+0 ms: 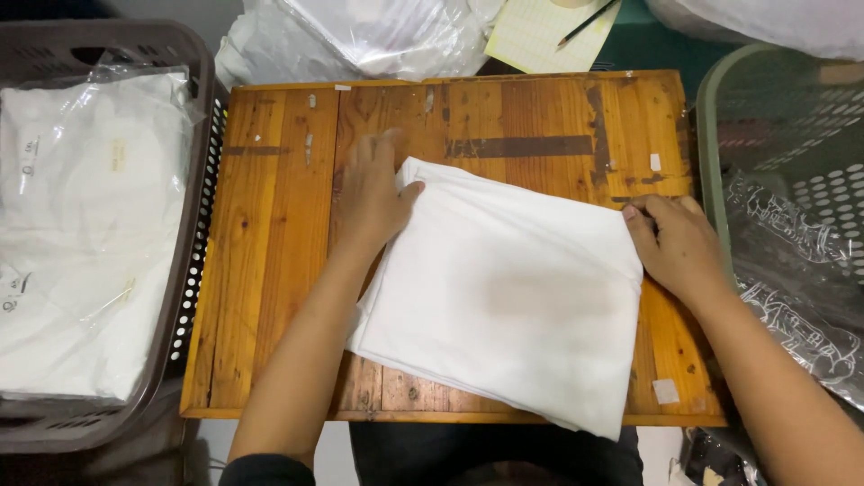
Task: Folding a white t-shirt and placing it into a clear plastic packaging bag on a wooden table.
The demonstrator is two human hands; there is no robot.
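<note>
Lying folded across the middle of the wooden counter (270,270), the white cloth (513,306) runs from near the centre down to the front edge, where its lower corner hangs just over. Left hand (371,193) is pressed on the cloth's upper left corner, fingers spread and fairly flat, thumb on the fabric, not closed around anything. Right hand (679,247) sits at the cloth's right edge, near the counter's right side, fingers curled and pinching the fold there. So the cloth lies between the two hands, touched by both. Off the left edge stands a dark basket (193,270) of bagged white items; off the right edge, a pale green basket (711,135) holding clear plastic.
</note>
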